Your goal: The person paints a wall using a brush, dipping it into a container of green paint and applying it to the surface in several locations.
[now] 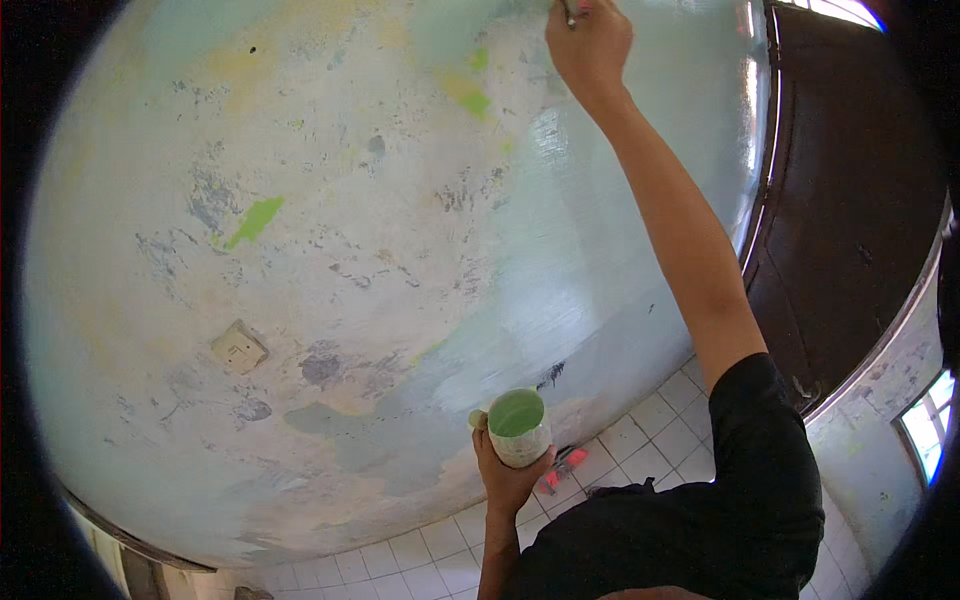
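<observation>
My left hand (pixel 510 480), low in the middle, is wrapped round a pale mug (pixel 522 448) with light green paint inside. The mug is held upright, its mouth toward me, a little out from the wall. My right arm reaches far up to the wall (pixel 330 190). At the top edge my right hand (pixel 592 45) is closed round a thin handle (pixel 572 14); only its end shows, and the rest is hidden by the fist or out of view. Around that hand, the wall has a glossy pale green-blue coat; further left it is patchy white, grey and yellow.
A square switch plate (pixel 240 347) sits on the wall at lower left. A dark brown door (pixel 850 180) stands on the right. White floor tiles (pixel 440 545) run along the wall's foot, with a red-and-grey item (pixel 565 468) behind the mug. A bright window (pixel 930 425) is at far right.
</observation>
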Demonstrator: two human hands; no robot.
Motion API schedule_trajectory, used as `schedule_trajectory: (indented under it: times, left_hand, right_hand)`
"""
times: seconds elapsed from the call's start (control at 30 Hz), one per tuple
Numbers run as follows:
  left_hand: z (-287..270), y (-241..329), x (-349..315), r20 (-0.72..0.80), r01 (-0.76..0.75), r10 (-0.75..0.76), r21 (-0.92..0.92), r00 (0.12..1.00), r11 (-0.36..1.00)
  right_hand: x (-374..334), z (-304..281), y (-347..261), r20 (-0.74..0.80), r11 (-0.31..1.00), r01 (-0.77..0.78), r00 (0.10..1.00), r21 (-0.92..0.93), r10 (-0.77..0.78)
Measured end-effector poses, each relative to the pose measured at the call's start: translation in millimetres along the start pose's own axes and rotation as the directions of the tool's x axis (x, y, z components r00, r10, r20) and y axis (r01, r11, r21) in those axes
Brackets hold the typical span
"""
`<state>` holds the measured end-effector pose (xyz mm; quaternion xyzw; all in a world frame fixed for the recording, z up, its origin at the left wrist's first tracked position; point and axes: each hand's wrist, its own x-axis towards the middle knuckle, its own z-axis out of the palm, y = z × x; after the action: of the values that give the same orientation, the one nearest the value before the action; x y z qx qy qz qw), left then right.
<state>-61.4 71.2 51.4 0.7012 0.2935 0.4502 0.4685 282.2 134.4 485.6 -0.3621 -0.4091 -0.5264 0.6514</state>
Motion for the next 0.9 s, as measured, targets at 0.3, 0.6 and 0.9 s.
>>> schedule_trajectory:
  times: [0.3,0.6,0.9]
  left_hand:
    - [-3,-1,1,0.013,-0.119,0.118,0.074,0.993,0.990]
    - [-4,3,-3,0.047,-0.096,0.094,0.045,0.994,0.994]
    - [-8,-12,-3,0.017,-0.106,0.105,0.062,0.994,0.992]
  right_hand:
    - [-94,50,-129,0.328,0.938,0.207,0.898,0.278,-0.295]
    - [2,2,0,-0.051,0.994,-0.016,0.999,-0.104,0.011]
    - [-74,59,-99,0.321,0.980,0.191,0.926,0.060,-0.200]
